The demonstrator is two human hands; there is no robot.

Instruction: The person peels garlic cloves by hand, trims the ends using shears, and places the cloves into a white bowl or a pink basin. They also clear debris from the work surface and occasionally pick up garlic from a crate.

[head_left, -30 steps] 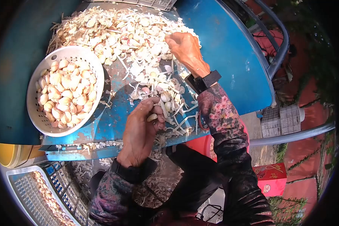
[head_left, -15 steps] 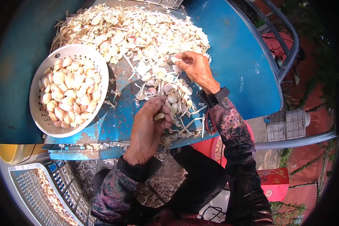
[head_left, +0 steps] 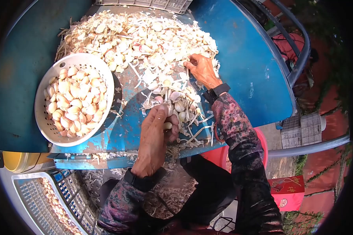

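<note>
My left hand [head_left: 155,135] curls its fingers around a pale garlic clove [head_left: 167,125]. Its fingertips rest at the edge of a small heap of cloves, skins and stalks [head_left: 179,105] near the front of the blue table. My right hand [head_left: 204,71] is farther forward, on the right side of the big pile of garlic and peel [head_left: 145,41]. Its thumb and fingers are pinched together over the pile, and I cannot see what is between them. Left of both hands, a white perforated bowl [head_left: 42,109] holds many garlic cloves.
The blue table [head_left: 243,70] has raised sides and a worn front edge. A grey crate [head_left: 172,4] stands at the back. Below are a plastic basket [head_left: 21,188] with cloves, a yellow bucket [head_left: 17,161] and a pink tub [head_left: 262,141]. A metal rail [head_left: 310,149] runs at right.
My right hand has shifted slightly and its fingers point down into the pile; the white piece at its fingertips no longer shows. My left fingers have moved a little against the small heap.
</note>
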